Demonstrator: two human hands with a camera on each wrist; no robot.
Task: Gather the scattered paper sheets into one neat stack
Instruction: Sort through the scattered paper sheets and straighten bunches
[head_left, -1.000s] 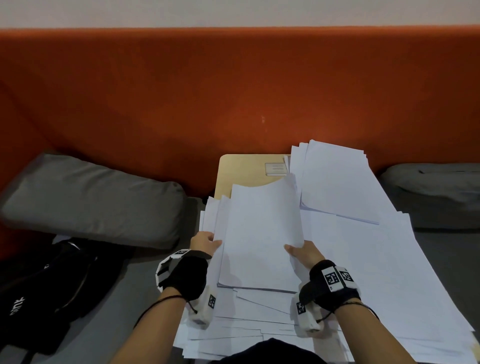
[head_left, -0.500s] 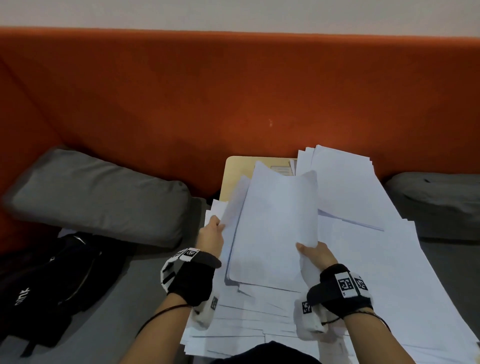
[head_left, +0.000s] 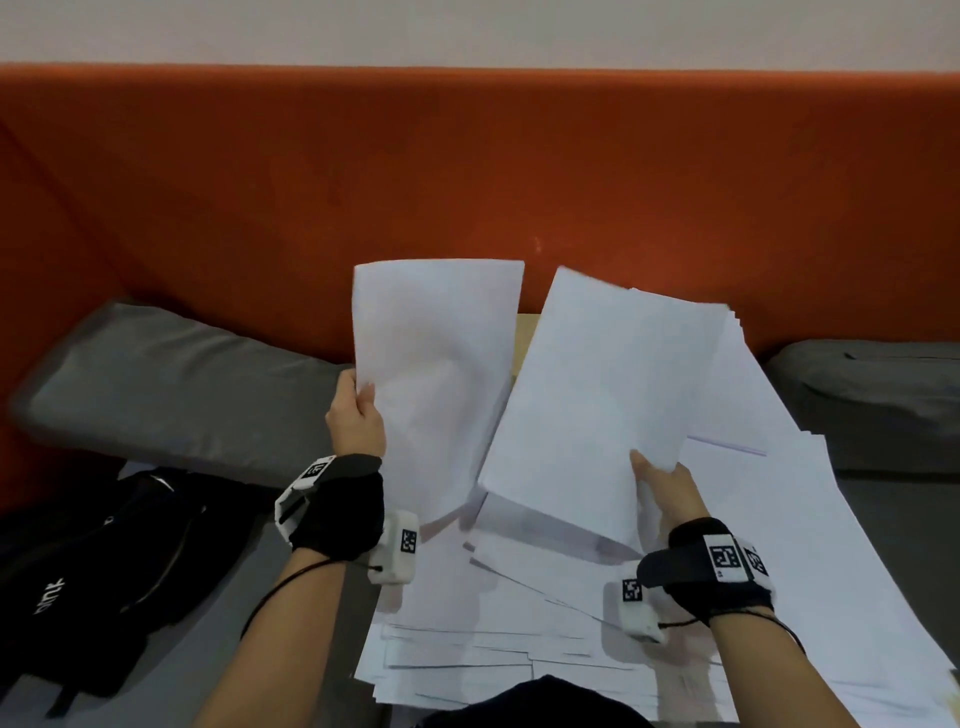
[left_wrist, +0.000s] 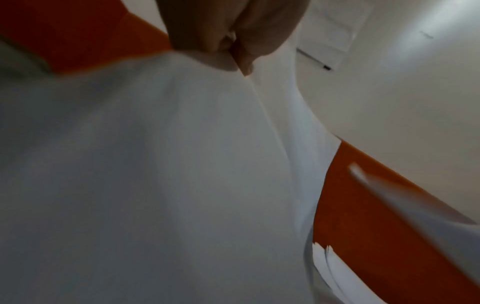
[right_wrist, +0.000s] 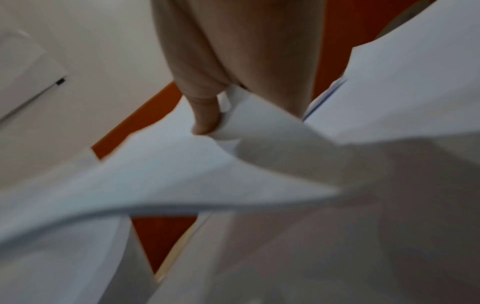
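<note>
My left hand pinches the left edge of a bundle of white sheets and holds it upright above the table. My right hand pinches the lower right corner of a second bundle of sheets, raised and tilted to the right. In the left wrist view my left hand grips the top of its bundle of sheets. In the right wrist view my right hand pinches its curling bundle of sheets. Many loose sheets lie spread over the table below and to the right.
A small wooden table stands against an orange sofa back and is almost hidden by paper. A grey cushion lies at the left, another grey cushion at the right. A black bag sits at the lower left.
The pile that both hands held together has been split and lifted. My left hand rose with one bundle turned upright; my right hand raised the other toward the right.
</note>
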